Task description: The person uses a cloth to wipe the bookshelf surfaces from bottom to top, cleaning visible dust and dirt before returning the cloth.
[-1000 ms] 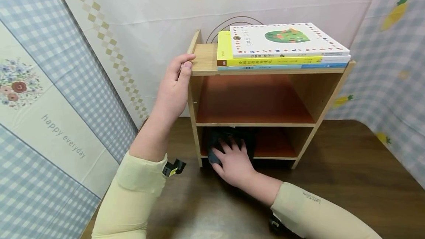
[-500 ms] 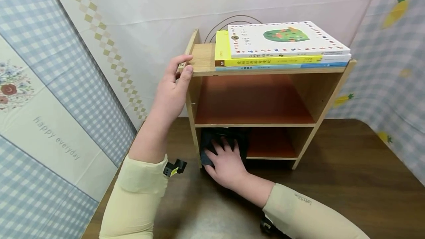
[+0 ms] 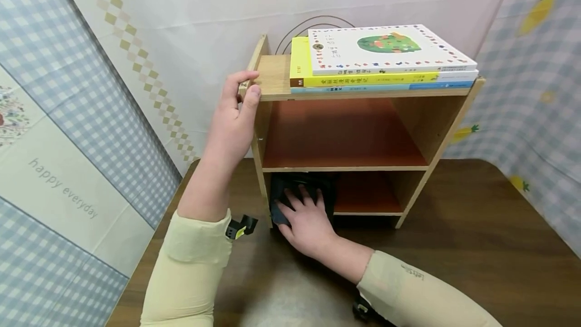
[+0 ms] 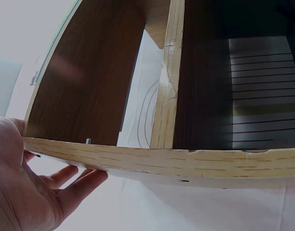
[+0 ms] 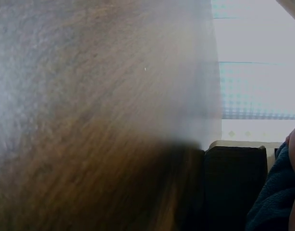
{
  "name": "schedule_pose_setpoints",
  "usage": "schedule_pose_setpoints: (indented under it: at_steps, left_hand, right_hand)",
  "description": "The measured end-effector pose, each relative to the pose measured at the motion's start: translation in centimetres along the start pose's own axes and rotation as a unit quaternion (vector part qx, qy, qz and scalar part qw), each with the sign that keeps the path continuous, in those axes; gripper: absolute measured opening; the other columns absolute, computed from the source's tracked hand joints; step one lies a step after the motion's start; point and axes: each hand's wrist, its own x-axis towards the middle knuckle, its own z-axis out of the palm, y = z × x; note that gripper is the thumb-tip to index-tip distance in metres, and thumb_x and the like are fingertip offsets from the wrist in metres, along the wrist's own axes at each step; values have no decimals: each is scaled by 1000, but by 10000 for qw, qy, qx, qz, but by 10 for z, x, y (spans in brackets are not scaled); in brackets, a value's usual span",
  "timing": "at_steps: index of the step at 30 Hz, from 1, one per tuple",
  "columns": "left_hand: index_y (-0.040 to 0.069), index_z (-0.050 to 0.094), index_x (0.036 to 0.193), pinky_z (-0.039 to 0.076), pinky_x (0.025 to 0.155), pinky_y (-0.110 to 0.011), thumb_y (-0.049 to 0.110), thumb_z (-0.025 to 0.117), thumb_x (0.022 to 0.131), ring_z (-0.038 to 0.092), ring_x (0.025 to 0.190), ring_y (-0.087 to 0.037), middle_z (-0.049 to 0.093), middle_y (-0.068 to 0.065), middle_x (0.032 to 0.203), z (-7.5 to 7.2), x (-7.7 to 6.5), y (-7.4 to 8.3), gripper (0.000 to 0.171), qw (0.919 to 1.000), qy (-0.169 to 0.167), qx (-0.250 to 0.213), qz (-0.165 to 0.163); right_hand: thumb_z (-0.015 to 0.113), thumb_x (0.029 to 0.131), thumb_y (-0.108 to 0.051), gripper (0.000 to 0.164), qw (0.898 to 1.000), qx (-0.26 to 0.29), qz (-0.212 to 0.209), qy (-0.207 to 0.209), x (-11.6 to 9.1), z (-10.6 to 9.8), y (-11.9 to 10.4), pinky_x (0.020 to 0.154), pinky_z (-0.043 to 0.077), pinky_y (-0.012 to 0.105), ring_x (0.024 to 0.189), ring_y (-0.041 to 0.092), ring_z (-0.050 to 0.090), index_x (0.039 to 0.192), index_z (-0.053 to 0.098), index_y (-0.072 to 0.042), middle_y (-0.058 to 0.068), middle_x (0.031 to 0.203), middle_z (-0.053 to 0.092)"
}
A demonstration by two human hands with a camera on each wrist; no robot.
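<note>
A small wooden shelf unit [image 3: 345,169] stands on the table, with red-brown boards inside. At its upper left corner my left hand [image 3: 233,122] grips the side panel, thumb in front and fingers around the outside. The left wrist view shows that hand [image 4: 46,187] at the panel's edge [image 4: 195,161]. My right hand [image 3: 310,223], fingers spread, presses on a dark soft item [image 3: 281,211] in the lower compartment's left end. A wrinkled, dark teal part of that item [image 5: 275,197] shows in the right wrist view; its kind is unclear, and the hand hides much of it.
Several books lie stacked on top of the shelf unit, a white picture book [image 3: 390,47] uppermost, over a yellow book [image 3: 299,64] and a blue one [image 3: 363,88]. The brown table [image 3: 490,246] extends around it. Patterned cloth [image 3: 544,140] hangs behind and at the sides.
My right hand has slid the dark item left, up against the lower compartment's left side, and now stays there. The left hand keeps its hold on the corner.
</note>
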Motion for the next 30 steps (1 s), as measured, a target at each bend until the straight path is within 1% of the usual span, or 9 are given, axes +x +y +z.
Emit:
schedule_pose_setpoints:
  at_steps: [3,7,11,16,20,24,27,30]
  left_hand:
    - [29,44,139,37,80,-41,51,42,103,43,97,-22,42,-1,139,0,0,0,42,10000,37,46,63]
    - [29,44,139,36,79,-40,50,42,103,43,96,-22,43,-2,137,0,0,-1,42,9999,60,77,81]
    - [29,44,139,36,78,-39,50,41,103,42,94,-22,43,-2,135,0,0,-2,42,9999,48,107,89]
    - [31,43,140,37,81,-42,53,40,103,42,100,-21,41,0,140,0,1,-1,43,9997,-14,224,32]
    - [32,43,140,37,82,-43,53,40,103,43,102,-22,41,0,140,-1,1,0,43,9996,-28,272,12]
    - [31,43,139,37,81,-42,52,40,103,43,99,-22,41,-1,138,0,1,-1,42,9997,-17,228,36]
    - [30,43,139,37,80,-41,52,40,103,43,96,-22,42,-1,137,-1,1,-1,42,9998,-14,198,53]
    - [30,43,139,37,80,-41,52,40,103,43,96,-22,41,-1,138,-1,1,-1,43,9998,-26,214,37]
  right_hand:
    - [60,96,-46,47,9999,123,-52,52,0,0,2,103,30,69,137,39,39,139,59,-28,3,147,50]
    - [62,95,-41,45,9992,404,-13,-7,0,-3,4,104,28,69,139,37,38,139,59,-27,0,148,50]
    - [61,97,-37,44,9975,679,143,-104,1,-5,5,105,28,68,140,36,37,140,58,-26,-2,149,48]
    - [61,99,-32,44,9928,1117,418,-117,3,-9,8,106,28,67,140,35,37,142,56,-23,-1,151,46]
    - [58,100,-27,43,9841,1643,675,-18,5,-12,9,108,27,66,140,34,38,142,55,-21,0,150,47]
    - [55,101,-26,41,9724,2146,909,122,8,-17,9,108,27,64,141,31,37,142,55,-18,1,150,48]
    - [53,103,-29,39,9634,2455,1032,297,11,-21,8,108,32,59,139,30,41,139,57,-17,4,145,53]
    - [50,104,-34,38,9521,2776,1219,401,15,-26,6,102,41,53,128,30,52,137,59,-17,7,133,60]
